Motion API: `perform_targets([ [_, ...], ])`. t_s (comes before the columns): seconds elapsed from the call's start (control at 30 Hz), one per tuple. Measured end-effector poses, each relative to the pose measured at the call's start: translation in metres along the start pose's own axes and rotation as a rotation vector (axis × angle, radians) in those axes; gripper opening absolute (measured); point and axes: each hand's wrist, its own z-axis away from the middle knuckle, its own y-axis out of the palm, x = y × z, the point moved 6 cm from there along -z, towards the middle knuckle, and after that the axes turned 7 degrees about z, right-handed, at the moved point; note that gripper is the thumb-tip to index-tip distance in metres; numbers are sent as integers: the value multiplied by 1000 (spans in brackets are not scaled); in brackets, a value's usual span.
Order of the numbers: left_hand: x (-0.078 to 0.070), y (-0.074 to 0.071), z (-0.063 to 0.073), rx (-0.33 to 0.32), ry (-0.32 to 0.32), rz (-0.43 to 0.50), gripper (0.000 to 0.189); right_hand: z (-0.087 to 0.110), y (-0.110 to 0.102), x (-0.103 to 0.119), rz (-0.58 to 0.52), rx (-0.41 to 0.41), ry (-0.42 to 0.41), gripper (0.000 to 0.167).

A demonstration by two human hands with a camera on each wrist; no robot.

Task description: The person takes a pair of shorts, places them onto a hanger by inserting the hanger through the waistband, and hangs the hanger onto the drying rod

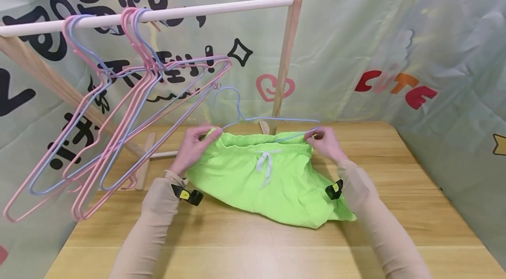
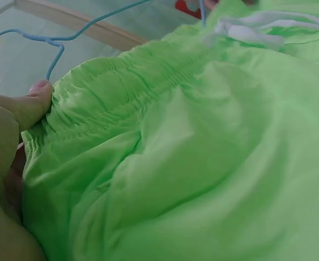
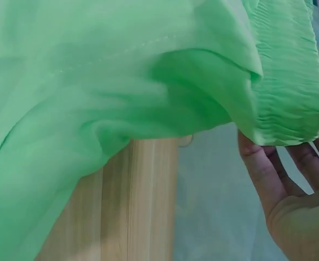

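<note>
A pair of bright green shorts (image 1: 253, 182) with an elastic waistband and a white drawstring (image 1: 265, 165) is held up above the table. My left hand (image 1: 196, 145) pinches the waistband at its left end; the left wrist view shows the thumb (image 2: 37, 100) on top of the cloth. At the other end, my right hand (image 1: 326, 143) grips the waistband, close to the corner of a blue hanger (image 1: 280, 119). Part of that hanger sits inside the waist opening and is hidden by the cloth, while its hook rises above the left side.
To the left, several pink and blue hangers (image 1: 136, 107) hang from a white rail (image 1: 221, 8) on a wooden stand (image 1: 285, 59). The wooden table (image 1: 253, 252) lies beneath the shorts. A printed curtain (image 1: 356, 28) closes off the back and sides.
</note>
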Motion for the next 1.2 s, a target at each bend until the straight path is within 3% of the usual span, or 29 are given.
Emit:
perform_targets([
  [0.4,12,0,-2,5,-39,-36,30,2,-22,-10,-214,-34,-17,23],
  [0.8,3,6,-2,13,11,-77,23,7,-35,1,-191,-116,-3,24],
  [0.97,-5,5,-1,-1,22,-110,24,10,-39,4,-265,-96,-32,29],
  [1.07,-11,4,1,-23,57,-182,24,11,-39,4,-313,-45,-44,28],
  [1.2,-23,6,3,-37,169,-327,21,13,-37,5,-318,17,-49,21],
])
